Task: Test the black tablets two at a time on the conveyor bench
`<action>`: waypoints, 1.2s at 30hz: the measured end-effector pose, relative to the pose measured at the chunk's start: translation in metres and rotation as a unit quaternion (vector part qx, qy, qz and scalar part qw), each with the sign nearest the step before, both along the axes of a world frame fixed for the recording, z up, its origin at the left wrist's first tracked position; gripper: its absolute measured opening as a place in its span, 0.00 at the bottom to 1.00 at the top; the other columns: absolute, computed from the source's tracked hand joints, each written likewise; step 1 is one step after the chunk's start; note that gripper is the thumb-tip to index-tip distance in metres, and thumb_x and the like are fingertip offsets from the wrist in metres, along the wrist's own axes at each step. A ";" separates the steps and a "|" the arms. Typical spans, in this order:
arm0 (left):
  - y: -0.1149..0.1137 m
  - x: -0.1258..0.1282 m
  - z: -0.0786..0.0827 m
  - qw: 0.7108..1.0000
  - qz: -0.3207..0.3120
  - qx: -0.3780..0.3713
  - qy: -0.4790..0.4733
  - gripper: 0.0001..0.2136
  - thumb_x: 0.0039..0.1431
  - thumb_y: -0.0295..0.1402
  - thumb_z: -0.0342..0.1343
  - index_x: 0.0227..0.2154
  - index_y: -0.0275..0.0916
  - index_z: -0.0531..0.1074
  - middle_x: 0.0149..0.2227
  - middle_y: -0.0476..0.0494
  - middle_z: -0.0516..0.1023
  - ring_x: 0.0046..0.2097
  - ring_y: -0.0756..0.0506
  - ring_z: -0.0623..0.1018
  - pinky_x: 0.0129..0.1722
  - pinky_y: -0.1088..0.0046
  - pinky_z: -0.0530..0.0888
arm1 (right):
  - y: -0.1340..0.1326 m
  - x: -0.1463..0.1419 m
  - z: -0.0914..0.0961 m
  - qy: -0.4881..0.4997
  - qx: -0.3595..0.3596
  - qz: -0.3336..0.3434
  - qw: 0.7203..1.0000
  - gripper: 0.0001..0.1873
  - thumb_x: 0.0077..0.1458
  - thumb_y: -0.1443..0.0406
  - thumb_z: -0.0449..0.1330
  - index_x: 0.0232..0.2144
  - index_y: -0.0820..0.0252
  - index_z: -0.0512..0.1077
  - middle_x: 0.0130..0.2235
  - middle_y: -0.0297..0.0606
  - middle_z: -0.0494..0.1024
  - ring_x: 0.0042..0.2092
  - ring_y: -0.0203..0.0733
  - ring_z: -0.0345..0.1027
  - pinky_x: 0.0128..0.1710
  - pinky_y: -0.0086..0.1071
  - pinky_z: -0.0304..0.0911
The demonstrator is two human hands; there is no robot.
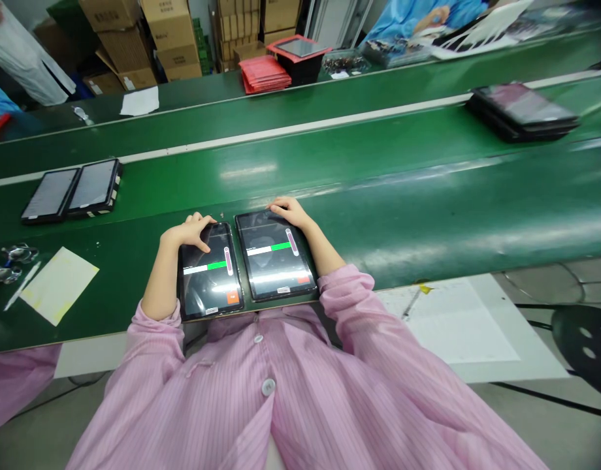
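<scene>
Two black tablets lie side by side on the green bench in front of me, both screens lit with a green bar and a pink slider. My left hand (190, 232) rests on the far left corner of the left tablet (210, 274), fingers curled over its top edge. My right hand (291, 211) lies on the far edge of the right tablet (275, 254), fingers bent and pressed onto it. My pink striped sleeves frame both tablets.
Two more tablets (72, 190) lie at the left on the green conveyor (379, 163). A dark stack of tablets (523, 111) sits far right. A yellowish paper sheet (58, 284) and metal clips (11, 261) are at my left. Red trays (264, 73) and cardboard boxes (168, 36) stand behind.
</scene>
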State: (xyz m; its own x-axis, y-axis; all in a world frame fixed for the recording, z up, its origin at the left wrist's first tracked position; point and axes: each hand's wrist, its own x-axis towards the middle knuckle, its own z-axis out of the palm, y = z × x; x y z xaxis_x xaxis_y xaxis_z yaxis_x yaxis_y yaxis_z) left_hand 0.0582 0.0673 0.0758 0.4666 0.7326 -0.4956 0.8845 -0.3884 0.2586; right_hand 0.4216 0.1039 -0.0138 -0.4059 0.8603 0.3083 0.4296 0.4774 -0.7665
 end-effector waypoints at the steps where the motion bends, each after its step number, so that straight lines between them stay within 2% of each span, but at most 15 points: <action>1: -0.001 -0.002 -0.001 1.000 0.000 0.005 -0.012 0.45 0.40 0.47 0.68 0.63 0.48 0.57 0.52 0.40 0.60 0.57 0.32 0.62 0.57 0.54 0.65 | 0.000 0.000 0.000 0.000 -0.002 0.000 1.000 0.39 0.55 0.33 0.50 0.39 0.58 0.83 0.36 0.41 0.81 0.40 0.49 0.73 0.46 0.40 0.64; 9: -0.014 -0.010 -0.005 0.994 -0.004 0.040 -0.098 0.44 0.42 0.45 0.70 0.64 0.45 0.60 0.50 0.40 0.63 0.57 0.33 0.64 0.58 0.56 0.65 | -0.001 -0.002 0.003 0.008 -0.002 0.006 1.000 0.39 0.55 0.34 0.51 0.37 0.60 0.82 0.35 0.42 0.81 0.40 0.50 0.73 0.46 0.41 0.64; 11: -0.026 -0.013 -0.003 0.985 0.004 0.070 -0.156 0.42 0.48 0.46 0.68 0.65 0.47 0.58 0.52 0.41 0.64 0.58 0.34 0.65 0.60 0.55 0.64 | -0.005 -0.002 0.009 0.015 -0.009 -0.005 1.000 0.37 0.58 0.36 0.50 0.38 0.60 0.82 0.37 0.44 0.81 0.42 0.51 0.73 0.48 0.42 0.64; 13: -0.046 -0.020 -0.003 0.962 0.033 0.136 -0.235 0.34 0.56 0.46 0.62 0.64 0.48 0.59 0.55 0.41 0.64 0.59 0.37 0.65 0.62 0.55 0.62 | -0.016 0.000 0.020 0.020 0.009 -0.058 0.998 0.34 0.62 0.40 0.49 0.41 0.61 0.81 0.40 0.45 0.80 0.45 0.52 0.72 0.50 0.43 0.63; 15: -0.073 -0.032 -0.006 0.929 0.082 0.197 -0.303 0.28 0.61 0.45 0.57 0.62 0.47 0.61 0.56 0.41 0.64 0.60 0.39 0.67 0.64 0.58 0.62 | -0.037 0.004 0.035 0.017 0.049 -0.123 0.991 0.29 0.64 0.45 0.50 0.43 0.60 0.80 0.43 0.46 0.78 0.48 0.53 0.70 0.53 0.45 0.62; 17: -0.105 -0.049 -0.016 0.904 0.140 0.220 -0.340 0.25 0.63 0.46 0.55 0.60 0.47 0.63 0.56 0.41 0.64 0.60 0.40 0.68 0.64 0.59 0.64 | -0.069 0.005 0.050 -0.001 0.078 -0.144 0.986 0.24 0.65 0.49 0.51 0.43 0.57 0.79 0.46 0.46 0.77 0.51 0.53 0.68 0.56 0.46 0.60; 19: -0.137 -0.064 -0.032 0.892 0.195 0.219 -0.345 0.25 0.63 0.48 0.53 0.60 0.47 0.62 0.57 0.40 0.63 0.62 0.38 0.67 0.63 0.58 0.66 | -0.110 0.003 0.061 -0.029 0.075 -0.106 0.991 0.20 0.66 0.51 0.52 0.44 0.53 0.79 0.47 0.44 0.76 0.52 0.54 0.67 0.57 0.48 0.58; 21: -0.166 -0.073 -0.050 0.884 0.235 0.215 -0.344 0.28 0.62 0.48 0.53 0.63 0.49 0.57 0.59 0.39 0.59 0.64 0.37 0.64 0.64 0.56 0.65 | -0.153 -0.006 0.063 -0.066 0.070 -0.044 0.994 0.17 0.65 0.52 0.53 0.43 0.47 0.80 0.49 0.42 0.76 0.53 0.55 0.67 0.59 0.51 0.55; 24: -0.200 -0.075 -0.072 0.885 0.234 0.214 -0.341 0.36 0.63 0.47 0.53 0.68 0.48 0.43 0.63 0.35 0.52 0.66 0.36 0.61 0.66 0.50 0.60 | -0.204 -0.024 0.053 -0.115 0.069 0.016 0.991 0.14 0.62 0.52 0.57 0.45 0.38 0.79 0.52 0.39 0.77 0.54 0.56 0.67 0.63 0.57 0.45; 26: -0.214 -0.072 -0.076 0.902 0.217 0.211 -0.308 0.39 0.62 0.47 0.55 0.69 0.47 0.40 0.64 0.33 0.49 0.69 0.33 0.55 0.67 0.46 0.56 | -0.225 -0.033 0.047 -0.148 0.064 0.036 0.986 0.15 0.58 0.50 0.62 0.47 0.34 0.78 0.55 0.37 0.75 0.57 0.59 0.64 0.64 0.62 0.39; 28: -0.219 -0.070 -0.070 0.916 0.208 0.205 -0.275 0.42 0.60 0.48 0.56 0.70 0.46 0.39 0.65 0.32 0.45 0.71 0.30 0.49 0.67 0.44 0.54 | -0.232 -0.036 0.044 -0.166 0.069 0.041 0.983 0.17 0.53 0.47 0.66 0.47 0.32 0.78 0.58 0.36 0.73 0.60 0.63 0.59 0.65 0.66 0.35; 30: -0.213 -0.067 -0.056 0.919 0.204 0.199 -0.273 0.42 0.61 0.49 0.56 0.70 0.47 0.39 0.67 0.32 0.43 0.71 0.30 0.47 0.67 0.43 0.54 | -0.226 -0.032 0.045 -0.154 0.083 0.006 0.984 0.20 0.53 0.47 0.66 0.49 0.32 0.76 0.60 0.37 0.71 0.62 0.64 0.57 0.65 0.66 0.34; 32: -0.197 -0.060 -0.038 0.930 0.179 0.177 -0.267 0.36 0.63 0.50 0.53 0.69 0.51 0.46 0.68 0.35 0.43 0.71 0.31 0.47 0.67 0.44 0.54 | -0.206 -0.021 0.044 -0.114 0.081 -0.069 0.988 0.23 0.58 0.49 0.61 0.56 0.36 0.72 0.60 0.40 0.70 0.62 0.62 0.58 0.65 0.63 0.41; 34: -0.170 -0.044 -0.021 0.956 0.128 0.150 -0.216 0.27 0.66 0.49 0.50 0.66 0.55 0.57 0.70 0.40 0.43 0.72 0.32 0.47 0.67 0.40 0.48 | -0.177 -0.009 0.039 -0.057 0.049 -0.152 0.986 0.26 0.62 0.52 0.56 0.61 0.46 0.67 0.58 0.46 0.71 0.59 0.59 0.62 0.61 0.57 0.54; 36: -0.139 -0.020 -0.008 0.977 0.074 0.146 -0.140 0.23 0.67 0.48 0.50 0.63 0.57 0.62 0.72 0.41 0.42 0.72 0.30 0.43 0.65 0.34 0.40 | -0.143 0.001 0.029 -0.007 -0.001 -0.212 0.977 0.26 0.62 0.55 0.54 0.60 0.54 0.67 0.51 0.49 0.75 0.51 0.56 0.68 0.54 0.53 0.63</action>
State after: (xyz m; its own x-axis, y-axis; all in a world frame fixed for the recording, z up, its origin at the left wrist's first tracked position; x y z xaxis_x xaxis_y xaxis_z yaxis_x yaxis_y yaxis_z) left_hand 0.0380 -0.0713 0.0682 0.4325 0.8932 -0.1230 0.8471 -0.3558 0.3948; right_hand 0.4223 -0.0391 0.0154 -0.0166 0.9524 0.3045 0.5985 0.2535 -0.7600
